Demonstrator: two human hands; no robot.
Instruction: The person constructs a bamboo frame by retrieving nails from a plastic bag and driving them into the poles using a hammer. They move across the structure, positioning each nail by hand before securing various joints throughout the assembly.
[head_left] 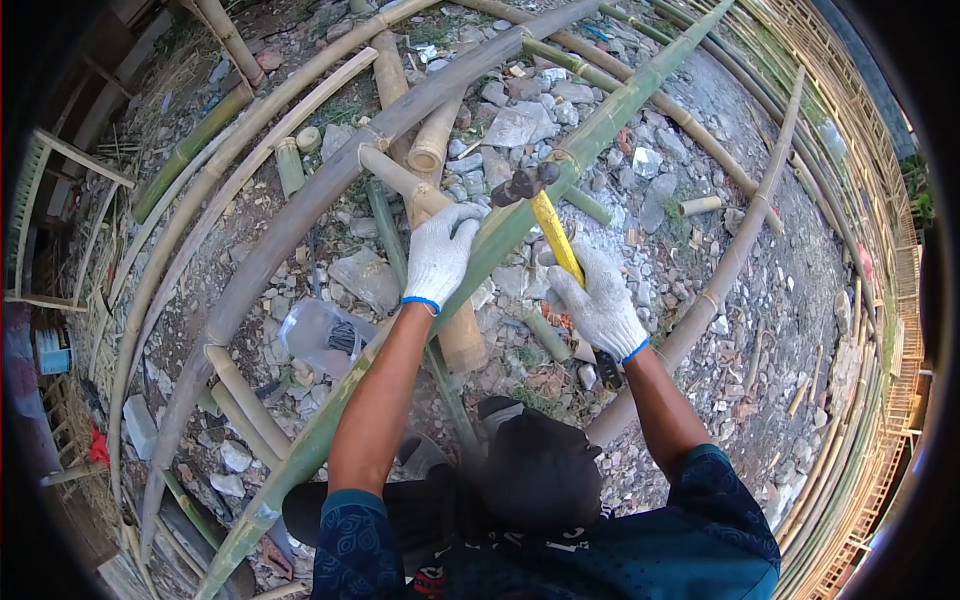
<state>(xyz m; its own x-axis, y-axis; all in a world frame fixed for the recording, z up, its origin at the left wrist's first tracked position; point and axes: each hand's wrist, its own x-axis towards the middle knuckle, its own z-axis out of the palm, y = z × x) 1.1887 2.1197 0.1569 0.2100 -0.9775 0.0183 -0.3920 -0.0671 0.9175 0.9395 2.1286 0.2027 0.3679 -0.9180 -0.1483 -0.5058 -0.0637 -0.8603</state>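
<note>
My left hand (440,258), in a white knit glove with a blue cuff, closes around the near end of a short bamboo crosspiece (400,180), right against a long green bamboo pole (612,125). Its fingertips are partly hidden. In my right hand (597,305), gloved alike, is a hammer (556,235) with a yellow handle, fingers wrapped round the lower grip. The dark hammer head overlaps the green pole just right of my left fingers. A long greyish bamboo pole (290,228) runs roughly alongside, at the crosspiece's other end.
A clear plastic bag of nails (330,335) lies on rubble below my left hand. Bamboo offcuts (700,205) and broken stones are scattered around. Another bamboo pole (735,255) crosses on the right, and long bamboo strips (895,330) line the right side.
</note>
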